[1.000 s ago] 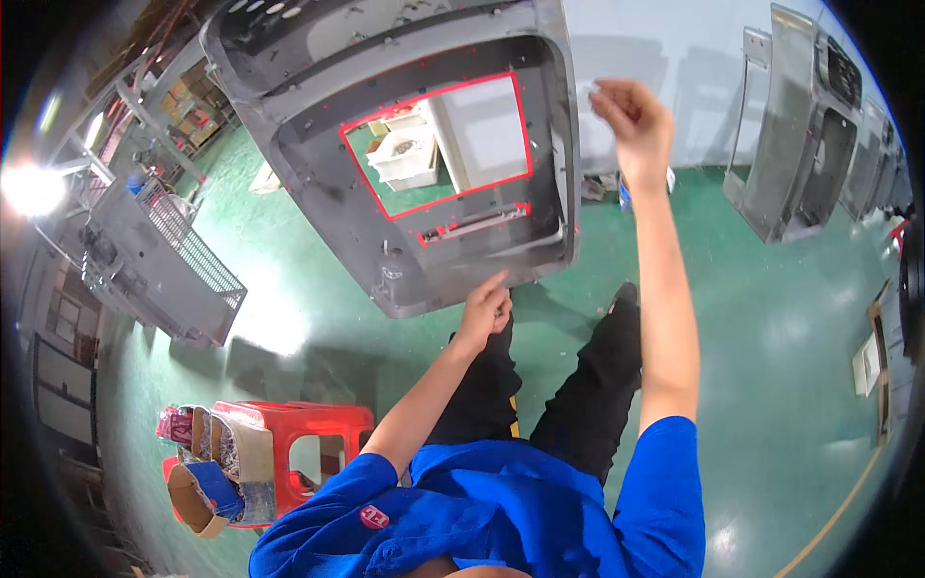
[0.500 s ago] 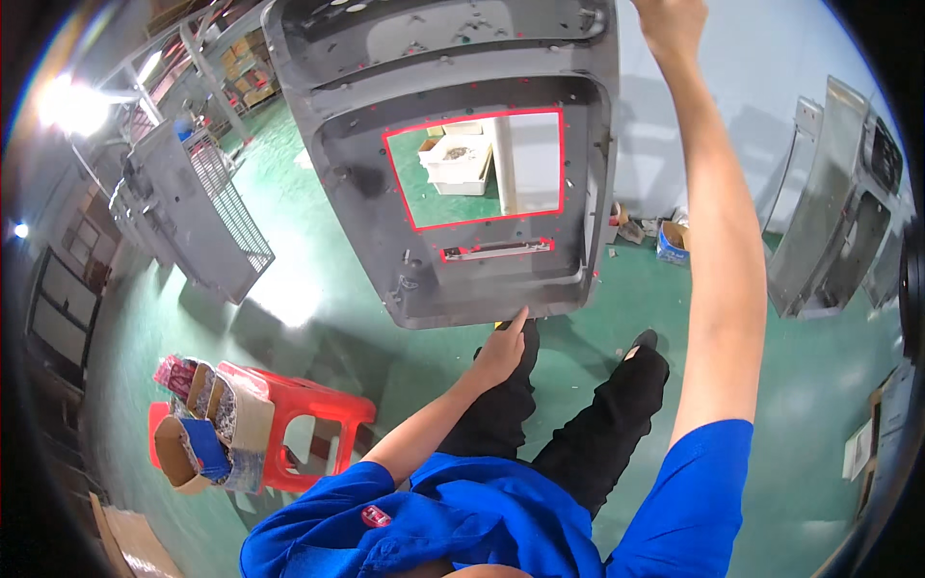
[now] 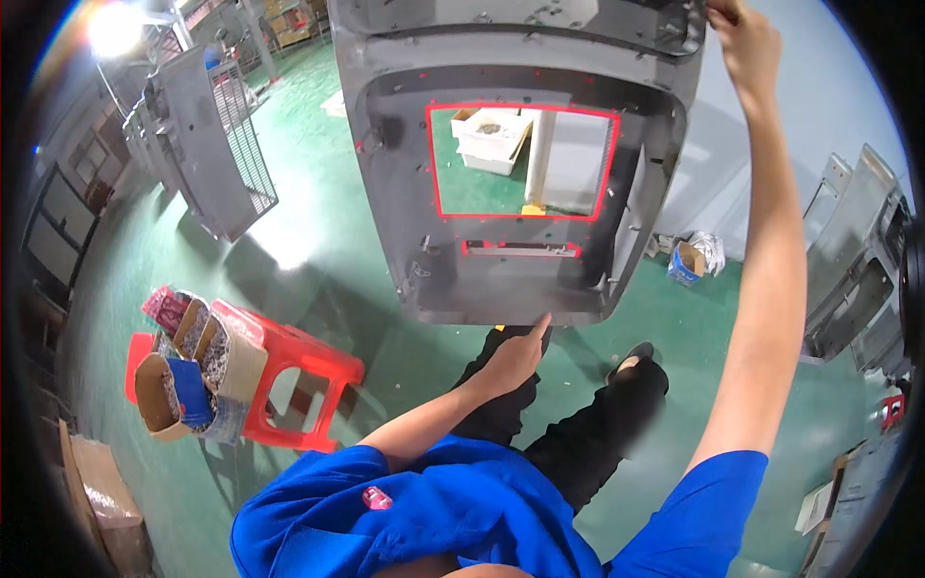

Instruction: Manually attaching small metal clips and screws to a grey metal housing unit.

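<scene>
A large grey moulded panel [image 3: 385, 193] with a rectangular window cut through it hangs before me, tilted. Red edging runs round the window and round a narrow slot below it. My left hand [image 3: 511, 364] grips the bottom edge, one finger lying on the near face and the other fingers hidden behind. High on the right, my raised right hand [image 3: 750, 48] is closed on the panel's upper right edge. The panel's top lies outside the picture. Small fixings and red dots are scattered over its inner face.
On the left, a red plastic stool [image 3: 313, 361] bears open cardboard boxes [image 3: 231, 358] of small parts. Grey panels [image 3: 198, 144] stand behind it, and more grey panels [image 3: 848, 279] lean at the right wall. A small blue box [image 3: 686, 262] sits on the green floor. White bins [image 3: 491, 144] show through the window.
The panel and both hands sit further right in the picture, and the panel has turned slightly. The stool and the surroundings have shifted too, as my view has moved. Both hands keep their hold.
</scene>
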Demonstrator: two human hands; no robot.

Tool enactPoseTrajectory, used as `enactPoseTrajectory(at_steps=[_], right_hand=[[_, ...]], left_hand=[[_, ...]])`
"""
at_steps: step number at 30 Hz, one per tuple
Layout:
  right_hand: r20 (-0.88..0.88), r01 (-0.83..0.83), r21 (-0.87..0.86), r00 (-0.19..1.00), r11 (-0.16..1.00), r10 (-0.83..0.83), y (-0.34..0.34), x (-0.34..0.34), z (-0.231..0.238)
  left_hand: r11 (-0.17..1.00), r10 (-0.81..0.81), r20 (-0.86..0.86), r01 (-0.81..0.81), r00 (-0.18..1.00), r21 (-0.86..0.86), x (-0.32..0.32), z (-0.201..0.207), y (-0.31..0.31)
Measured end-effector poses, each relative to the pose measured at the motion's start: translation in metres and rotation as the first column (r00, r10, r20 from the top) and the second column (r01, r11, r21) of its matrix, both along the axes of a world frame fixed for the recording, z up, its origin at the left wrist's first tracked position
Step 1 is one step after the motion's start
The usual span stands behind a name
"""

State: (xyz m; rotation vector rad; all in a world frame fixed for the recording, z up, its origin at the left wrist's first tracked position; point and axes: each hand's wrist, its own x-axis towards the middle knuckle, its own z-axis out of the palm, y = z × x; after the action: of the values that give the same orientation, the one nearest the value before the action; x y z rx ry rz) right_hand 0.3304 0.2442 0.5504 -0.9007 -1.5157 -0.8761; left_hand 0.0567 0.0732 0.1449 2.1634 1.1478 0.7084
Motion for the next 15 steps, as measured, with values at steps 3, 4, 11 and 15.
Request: enactPoseTrajectory(at_steps=[3,4,11,15], right_hand=[[-0.118,-0.106,-0.113,0.989,0.988,0.092,0.014,0.006,0.007],[-0.155,-0.111,-0.172,0.984,0.979,0.084,0.018,0.009,0.009],[-0.454,-0.456,-0.003,0.794,0.89,0.405,-0.042,-0.01,-0.054],[-0.537,-0.508,-0.576,0.826,0.64,0.172,-0.112,-0.057,-0.166]], left_hand=[[0.999,-0.015,0.021,0.015,1.0,0.031,0.006,0.004,0.0],[0.999,-0.013,0.03,0.012,0.999,0.038,0.006,0.006,-0.001],[0.973,0.011,0.202,0.035,0.979,-0.226,0.018,0.006,-0.023],[0.843,0.017,0.357,0.179,0.934,-0.508,0.02,-0.055,-0.045]])
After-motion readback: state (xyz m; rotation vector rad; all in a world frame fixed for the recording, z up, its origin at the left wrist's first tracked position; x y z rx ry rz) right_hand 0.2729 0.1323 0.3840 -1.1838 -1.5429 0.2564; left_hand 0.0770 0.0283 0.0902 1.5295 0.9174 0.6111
